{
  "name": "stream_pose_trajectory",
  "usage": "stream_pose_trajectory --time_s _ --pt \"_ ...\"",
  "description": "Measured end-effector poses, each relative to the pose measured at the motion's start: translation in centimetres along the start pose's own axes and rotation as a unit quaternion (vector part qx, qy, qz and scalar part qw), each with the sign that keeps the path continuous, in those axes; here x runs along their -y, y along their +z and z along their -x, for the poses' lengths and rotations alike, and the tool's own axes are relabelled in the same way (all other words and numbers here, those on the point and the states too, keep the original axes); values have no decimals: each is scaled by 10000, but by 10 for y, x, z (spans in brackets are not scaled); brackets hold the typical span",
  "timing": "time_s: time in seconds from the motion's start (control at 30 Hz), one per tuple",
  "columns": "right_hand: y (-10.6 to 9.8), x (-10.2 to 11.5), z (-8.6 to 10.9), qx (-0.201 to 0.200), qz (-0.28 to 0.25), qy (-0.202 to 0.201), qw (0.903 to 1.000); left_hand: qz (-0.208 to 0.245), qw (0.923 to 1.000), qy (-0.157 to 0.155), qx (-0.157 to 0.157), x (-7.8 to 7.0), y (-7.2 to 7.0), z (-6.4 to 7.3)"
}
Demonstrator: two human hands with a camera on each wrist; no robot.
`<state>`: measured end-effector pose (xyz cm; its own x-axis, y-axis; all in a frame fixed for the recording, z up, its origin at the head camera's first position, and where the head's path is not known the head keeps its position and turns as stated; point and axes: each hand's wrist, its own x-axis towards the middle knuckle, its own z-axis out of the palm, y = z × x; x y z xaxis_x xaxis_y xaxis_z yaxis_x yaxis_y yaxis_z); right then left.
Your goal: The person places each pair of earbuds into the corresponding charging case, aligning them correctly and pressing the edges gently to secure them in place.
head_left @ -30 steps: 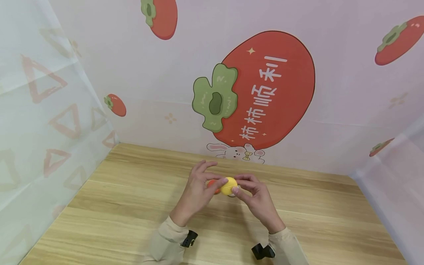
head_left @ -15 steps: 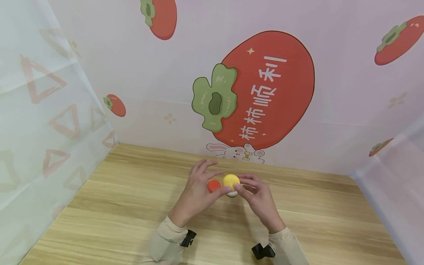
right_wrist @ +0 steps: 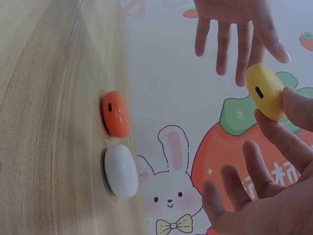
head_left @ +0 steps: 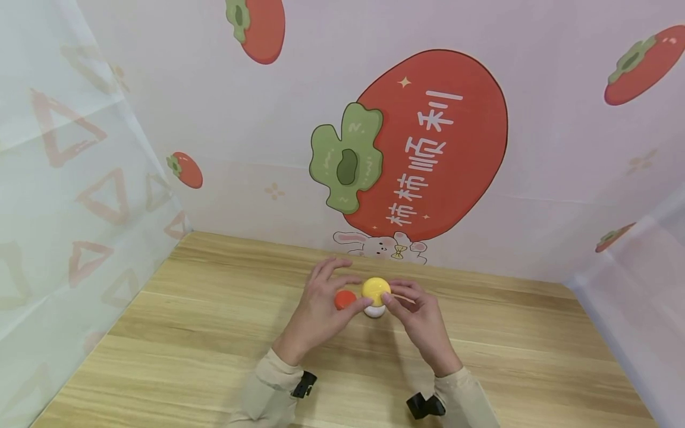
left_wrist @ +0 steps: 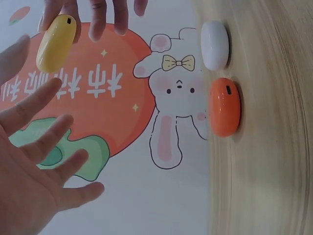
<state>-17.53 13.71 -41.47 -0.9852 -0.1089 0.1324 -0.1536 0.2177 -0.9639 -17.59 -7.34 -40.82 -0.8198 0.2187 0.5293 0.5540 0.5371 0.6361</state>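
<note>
A glossy yellow earbud case (head_left: pixel 376 289), rounded and with a small port, is held up above the table. My right hand (head_left: pixel 423 321) pinches it between thumb and index finger, as the right wrist view shows. The other right fingers are spread. Close by on the left, my left hand (head_left: pixel 321 306) has its fingers extended, with the fingertips close to the yellow case (left_wrist: pixel 56 44) but not gripping it. Beneath, on the table, lie a white rounded case (right_wrist: pixel 121 171) and an orange one (right_wrist: pixel 116 114) with a port, side by side.
The wood-grain table (head_left: pixel 214 333) meets a back wall (head_left: pixel 241 178) of printed cloth with persimmons and a rabbit (head_left: pixel 382 245). Cloth panels also stand at the left (head_left: pixel 80 208) and right. A black camera (head_left: pixel 425 406) sits at the right wrist.
The left hand has let go of the yellow case, which both hands pinched earlier. In the right hand it has turned and shifted slightly right and up, uncovering the orange and white cases.
</note>
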Motion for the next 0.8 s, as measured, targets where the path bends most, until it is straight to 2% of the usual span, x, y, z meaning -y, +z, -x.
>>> stream_pose_trajectory --time_s 0.07,0.13,0.2,0.27,0.33,0.43,0.53,0.63,0.8 --pt "0 0 0 -35 0 7 10000 299 9990 -314 123 0 0 0" --pt "0 0 0 -56 -5 21 10000 689 9947 -694 319 -1 0 1" --pt "0 1 0 -62 -7 14 10000 1110 9866 -1063 554 -1 -1 1" --pt "0 1 0 -53 -16 -31 10000 1407 9784 -1299 775 -1 -1 1" --pt "1 1 1 -33 -30 -85 10000 1652 9726 -1375 889 -1 0 0" --pt "1 0 1 13 -54 -175 9998 1853 9689 -1352 926 -1 1 0" --pt "-1 0 0 84 42 -263 9996 1868 9692 -1332 897 -1 1 0" --pt "-4 0 0 152 379 -435 9982 1779 9705 -1363 890 -1 0 0" --pt "-12 -1 0 223 1067 -1029 9887 1663 9713 -1413 944 0 0 0"
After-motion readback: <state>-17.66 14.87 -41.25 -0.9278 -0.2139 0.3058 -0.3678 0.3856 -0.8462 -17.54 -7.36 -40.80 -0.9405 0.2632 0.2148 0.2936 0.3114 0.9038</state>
